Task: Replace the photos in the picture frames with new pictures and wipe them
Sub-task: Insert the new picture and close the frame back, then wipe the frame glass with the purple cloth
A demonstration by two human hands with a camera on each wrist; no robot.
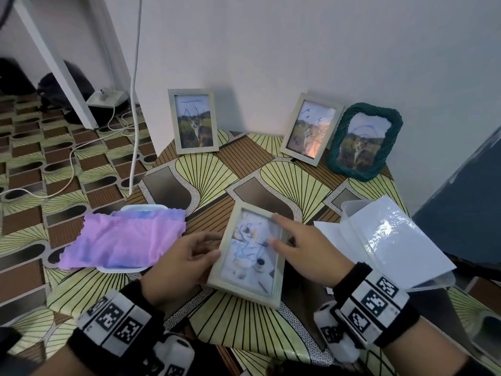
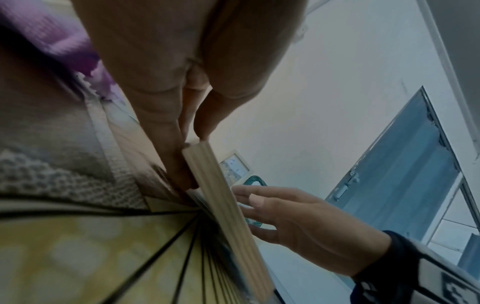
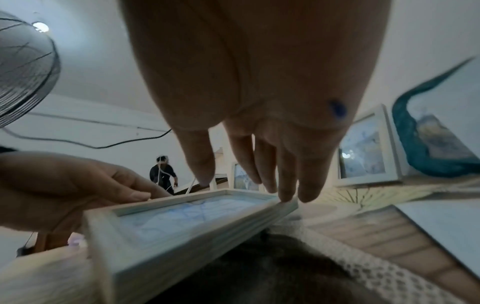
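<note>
Mid-swap: left hand (image 1: 182, 260) pinching frame (image 1: 250, 256) edge, right hand (image 1: 303, 252) fingers spread flat on glass. Next, probably: flip over, open back, reach cloth (image 1: 127, 237).

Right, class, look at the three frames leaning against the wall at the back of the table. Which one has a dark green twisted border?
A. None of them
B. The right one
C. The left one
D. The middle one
B: the green twisted frame stands at the right end, overlapping the pale middle frame; the left frame is pale too.
</note>
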